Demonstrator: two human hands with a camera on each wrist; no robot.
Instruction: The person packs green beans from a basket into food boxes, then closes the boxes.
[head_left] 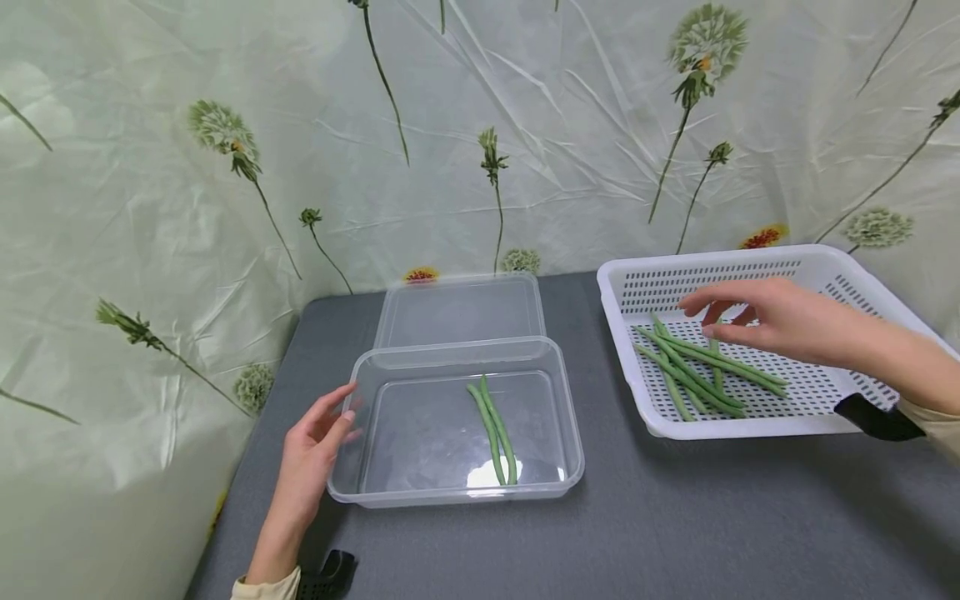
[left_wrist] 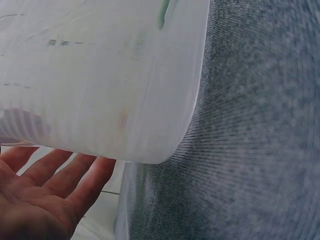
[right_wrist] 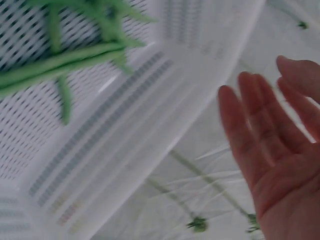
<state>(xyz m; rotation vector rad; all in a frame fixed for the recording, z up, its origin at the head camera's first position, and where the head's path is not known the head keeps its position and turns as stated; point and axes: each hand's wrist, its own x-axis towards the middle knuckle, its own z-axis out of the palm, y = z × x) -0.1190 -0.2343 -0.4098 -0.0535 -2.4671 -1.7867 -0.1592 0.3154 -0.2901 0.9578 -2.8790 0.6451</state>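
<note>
Relaxed, empty fingers (head_left: 716, 293) of the right hand (head_left: 776, 317) hung over the slim green beans (head_left: 723, 398), seemingly to pick one.
Those beans lay toward nine o'clock in the white perforated plastic basket (head_left: 750, 429); two more green beans (head_left: 504, 433) lay toward three o'clock in the clear rectangular plastic container (head_left: 405, 498). At its nine-o'clock wall, the left hand (head_left: 306, 467) spread loosely open. Next probably called for lowering the right hand and pinching a bean.

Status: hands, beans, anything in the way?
Left hand at left side of box; right hand empty over basket. Two beans in box, other beans in basket. No obstruction seen.
</note>
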